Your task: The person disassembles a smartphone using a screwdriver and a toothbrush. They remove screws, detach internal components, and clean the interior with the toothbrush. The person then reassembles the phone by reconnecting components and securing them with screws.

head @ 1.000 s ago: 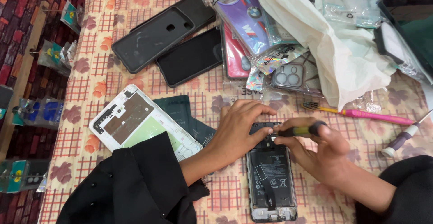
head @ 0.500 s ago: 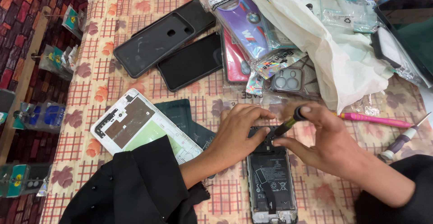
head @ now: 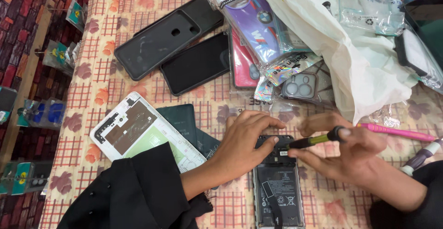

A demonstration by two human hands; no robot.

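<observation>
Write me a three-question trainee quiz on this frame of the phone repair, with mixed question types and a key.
1. True or false: the right hand holds a screwdriver whose tip meets the top of the opened phone.
2. Multiple choice: the left hand rests on
A) the pink tool
B) the opened phone's top edge
C) the white plastic bag
3. Fill in: the white phone frame lies to the ____ of the opened phone in the head view.

Key
1. True
2. B
3. left
</observation>
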